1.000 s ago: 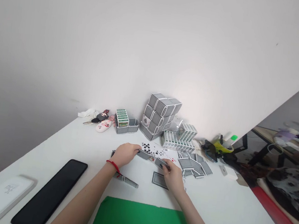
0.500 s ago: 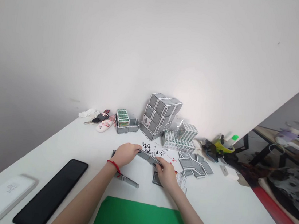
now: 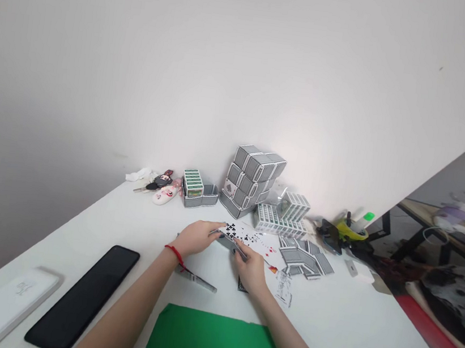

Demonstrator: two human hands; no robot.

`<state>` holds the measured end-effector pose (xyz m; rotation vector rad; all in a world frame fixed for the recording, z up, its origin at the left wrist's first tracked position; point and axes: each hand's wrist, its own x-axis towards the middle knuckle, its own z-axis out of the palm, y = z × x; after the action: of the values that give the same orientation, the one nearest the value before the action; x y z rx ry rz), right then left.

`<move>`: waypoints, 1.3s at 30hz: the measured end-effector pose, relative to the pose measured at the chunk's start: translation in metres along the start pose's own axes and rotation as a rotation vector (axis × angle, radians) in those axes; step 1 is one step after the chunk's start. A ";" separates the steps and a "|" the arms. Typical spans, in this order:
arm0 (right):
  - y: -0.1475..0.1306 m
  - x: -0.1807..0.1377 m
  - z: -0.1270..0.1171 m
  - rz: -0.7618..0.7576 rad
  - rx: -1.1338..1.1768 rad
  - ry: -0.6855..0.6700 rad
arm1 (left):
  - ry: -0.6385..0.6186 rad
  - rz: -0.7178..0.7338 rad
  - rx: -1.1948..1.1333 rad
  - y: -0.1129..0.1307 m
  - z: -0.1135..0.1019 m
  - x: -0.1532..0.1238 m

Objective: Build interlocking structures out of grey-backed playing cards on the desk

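Observation:
My left hand (image 3: 197, 238), with a red cord at the wrist, pinches the left end of a grey-backed playing card piece (image 3: 227, 241). My right hand (image 3: 251, 269) grips its right end, fingers curled in. Whether it is one card or several joined cannot be made out. Just beyond lies a fan of face-up playing cards (image 3: 269, 249). Under my left wrist rests a narrow folded card strip (image 3: 199, 281). A dark card (image 3: 242, 285) lies partly hidden beneath my right hand. To the right are scattered grey-backed card pieces (image 3: 304, 259).
A stacked block of folded cards (image 3: 252, 181) leans by the wall. Card boxes (image 3: 193, 184) stand left of it, wrapped packs (image 3: 280, 220) right. A green sheet (image 3: 216, 343) lies in front, a black phone (image 3: 83, 298) and white box (image 3: 1, 303) at left. Keys (image 3: 154, 183) sit further back.
My right hand has moved slightly left and closer to my left hand. The held card piece now shows less of its length. The view has shifted slightly.

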<state>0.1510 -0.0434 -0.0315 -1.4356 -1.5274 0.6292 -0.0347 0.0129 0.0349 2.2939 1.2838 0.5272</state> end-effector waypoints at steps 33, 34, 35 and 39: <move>0.001 0.020 -0.001 0.180 0.683 -0.153 | -0.081 -0.250 -0.743 -0.063 -0.035 -0.017; 0.000 0.023 0.000 0.174 0.698 -0.163 | -0.102 -0.249 -0.817 -0.064 -0.033 -0.018; 0.000 0.026 0.002 0.155 0.698 -0.177 | -0.119 -0.241 -0.885 -0.065 -0.031 -0.018; 0.005 0.033 0.015 0.068 0.641 -0.223 | -0.119 -0.185 -1.040 -0.061 -0.021 -0.018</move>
<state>0.1436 -0.0075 -0.0337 -0.9460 -1.2717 1.2240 -0.0971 0.0297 0.0157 1.3039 0.8336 0.7467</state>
